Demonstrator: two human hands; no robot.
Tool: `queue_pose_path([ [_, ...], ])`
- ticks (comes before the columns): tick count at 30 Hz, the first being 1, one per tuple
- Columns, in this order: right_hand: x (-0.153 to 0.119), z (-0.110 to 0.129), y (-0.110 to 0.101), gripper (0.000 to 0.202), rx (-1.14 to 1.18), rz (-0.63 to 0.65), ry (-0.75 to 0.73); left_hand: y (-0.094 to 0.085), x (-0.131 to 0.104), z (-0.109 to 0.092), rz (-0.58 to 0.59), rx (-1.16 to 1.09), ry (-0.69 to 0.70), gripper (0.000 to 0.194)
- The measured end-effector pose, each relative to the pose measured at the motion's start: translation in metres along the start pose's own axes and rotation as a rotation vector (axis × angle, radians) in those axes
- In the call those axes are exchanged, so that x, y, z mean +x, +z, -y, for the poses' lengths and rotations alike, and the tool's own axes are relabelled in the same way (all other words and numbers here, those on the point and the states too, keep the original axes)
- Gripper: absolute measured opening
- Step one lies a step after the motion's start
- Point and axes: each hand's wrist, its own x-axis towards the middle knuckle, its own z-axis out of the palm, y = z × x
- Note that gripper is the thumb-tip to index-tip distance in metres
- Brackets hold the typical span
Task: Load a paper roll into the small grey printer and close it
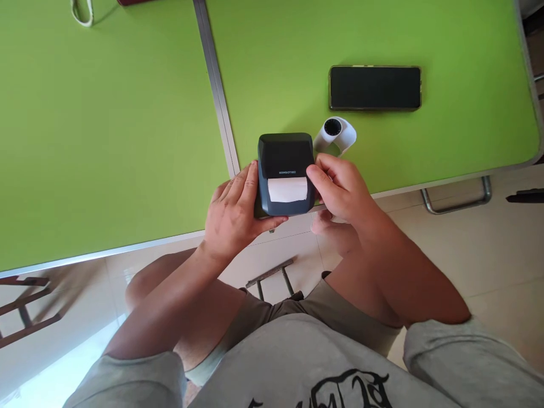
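Note:
A small dark label printer (287, 156) is at the front edge of the green table, its lid down. White paper (288, 189) sticks out of the slot on its front. My left hand (233, 207) lies along the printer's left side, with the thumb across its front edge. At the right side, my right hand (340, 184) grips the printer with curled fingers, the thumb near the lid's edge; its other fingertips are partly hidden. Just behind that hand stands a white paper roll (325, 133) with a black core and a loose curling end.
A black phone (375, 88) lies face up on the green table (459, 136), behind the roll. A metal seam (216, 85) divides the tabletop. At the far left are a white cord loop (85, 21) and the edge of a dark red object (131, 1).

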Motion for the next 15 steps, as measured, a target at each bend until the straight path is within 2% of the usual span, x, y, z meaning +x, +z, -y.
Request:
queue_pose_path([
  [5,0.0,0.003,-0.001,0.043,0.009,0.025,0.031,-0.001,0.002,0.0,0.003,-0.165,-0.083,0.104],
  [7,0.001,0.003,-0.002,0.044,0.012,0.032,0.041,-0.007,0.004,0.007,0.005,-0.4,-0.142,0.101],
  [11,0.001,0.0,-0.002,0.044,0.013,0.045,0.055,-0.02,0.01,0.033,-0.067,-1.143,-0.239,0.076],
  [13,0.001,-0.001,-0.002,0.044,0.011,0.044,0.051,-0.023,0.014,0.042,-0.103,-1.331,-0.3,0.064],
  [15,0.0,-0.002,-0.002,0.044,0.006,0.04,0.058,-0.024,0.016,0.046,-0.108,-1.403,-0.333,0.06],
])
